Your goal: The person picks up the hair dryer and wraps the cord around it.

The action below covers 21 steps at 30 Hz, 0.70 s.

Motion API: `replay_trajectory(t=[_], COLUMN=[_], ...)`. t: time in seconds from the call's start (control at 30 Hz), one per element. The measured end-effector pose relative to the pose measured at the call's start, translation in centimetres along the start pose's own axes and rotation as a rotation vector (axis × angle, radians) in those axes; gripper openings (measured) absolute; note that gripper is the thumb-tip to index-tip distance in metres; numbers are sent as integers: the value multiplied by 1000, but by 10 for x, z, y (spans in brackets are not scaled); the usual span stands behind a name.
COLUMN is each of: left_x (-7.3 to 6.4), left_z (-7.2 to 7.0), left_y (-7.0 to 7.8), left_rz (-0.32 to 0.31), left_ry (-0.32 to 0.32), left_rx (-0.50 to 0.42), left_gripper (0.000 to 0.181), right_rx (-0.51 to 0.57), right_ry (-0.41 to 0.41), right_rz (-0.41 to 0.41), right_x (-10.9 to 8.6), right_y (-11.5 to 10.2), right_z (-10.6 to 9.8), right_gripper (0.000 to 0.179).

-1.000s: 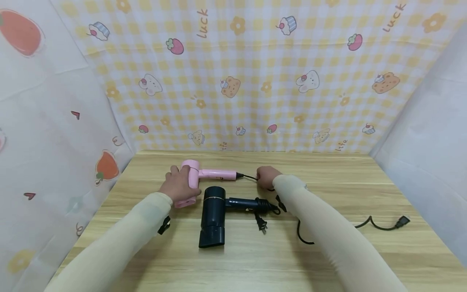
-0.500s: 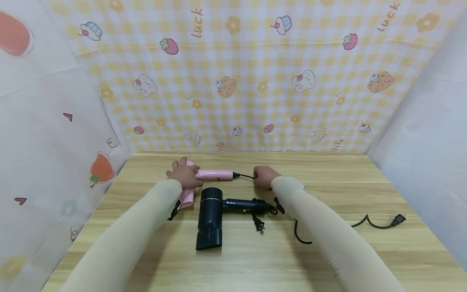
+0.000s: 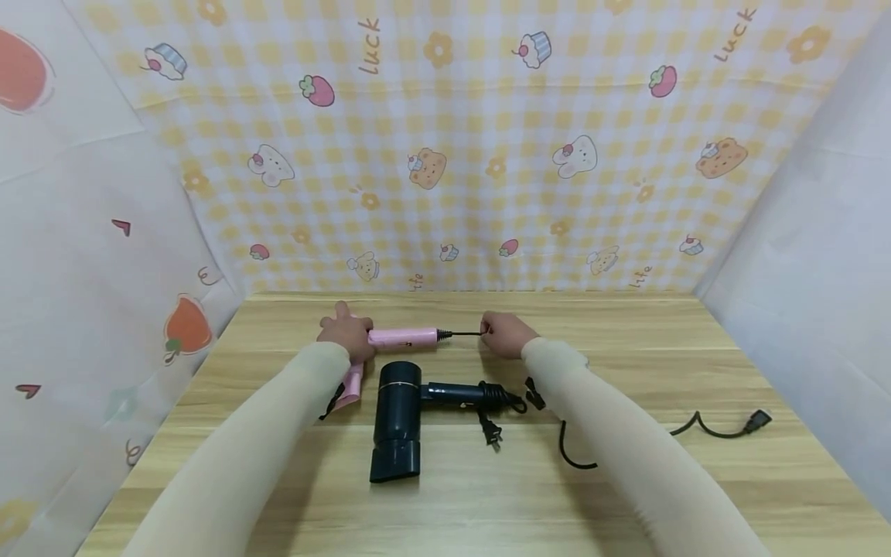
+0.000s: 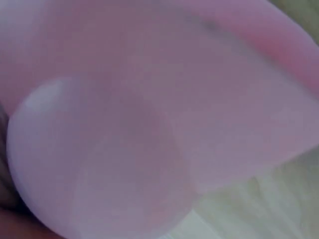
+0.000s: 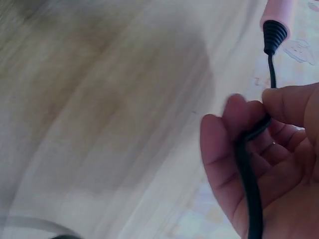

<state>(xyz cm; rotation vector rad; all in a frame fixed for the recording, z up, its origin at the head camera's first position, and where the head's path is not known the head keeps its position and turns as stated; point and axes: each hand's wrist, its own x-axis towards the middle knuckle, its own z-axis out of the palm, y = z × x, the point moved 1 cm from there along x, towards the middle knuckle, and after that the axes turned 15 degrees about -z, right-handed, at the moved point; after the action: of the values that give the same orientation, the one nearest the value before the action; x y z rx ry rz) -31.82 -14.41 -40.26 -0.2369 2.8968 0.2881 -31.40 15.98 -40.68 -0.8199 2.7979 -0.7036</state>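
Observation:
A pink hair dryer [image 3: 404,338] lies at the back left of the table, its handle pointing right. My left hand [image 3: 346,338] grips it around the barrel where the handle joins, hiding much of the barrel. Its pink body [image 4: 199,99] fills the left wrist view. My right hand [image 3: 506,335] pinches the dryer's black cord [image 5: 247,172] between thumb and fingers, a short way from the handle's end. The stretch of cord between handle and hand is straight. In front of it lies a dark hair dryer [image 3: 397,418], its cord wound round the handle's end and its plug [image 3: 492,433] hanging loose.
A black cord [image 3: 724,435] with a plug [image 3: 757,421] lies on the right side of the wooden table [image 3: 473,510], partly under the right sleeve. A checked cloth [image 3: 473,209] hangs along the back edge, and white cloths stand at both sides.
My left hand has shifted from the barrel's side to over its joint with the handle. The pink dryer has tilted slightly. The cord at my right hand has straightened.

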Motion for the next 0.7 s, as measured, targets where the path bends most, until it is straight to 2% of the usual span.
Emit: replay_trajectory(t=[0.17,0.4,0.57,0.7], left_x=[-5,-17,-31,-48], left_z=[1,-4,-16,-31], left_y=[-5,-10,-9,-5], left_rz=[-1,78,142,183], left_ry=[51,241,375,462], left_rx=[-45,-96,-102,-160], left_gripper=[37,36,29,27], right_rx=[60,66,56,52], right_ry=[77,197,295,374], right_rz=[-37,-89,-141,-139], right_x=[-5,-15,-24,-31], right_y=[-6,-11,-18,-24], right_z=[-11,-23,-38,-50], right_gripper=[8,10,10,12])
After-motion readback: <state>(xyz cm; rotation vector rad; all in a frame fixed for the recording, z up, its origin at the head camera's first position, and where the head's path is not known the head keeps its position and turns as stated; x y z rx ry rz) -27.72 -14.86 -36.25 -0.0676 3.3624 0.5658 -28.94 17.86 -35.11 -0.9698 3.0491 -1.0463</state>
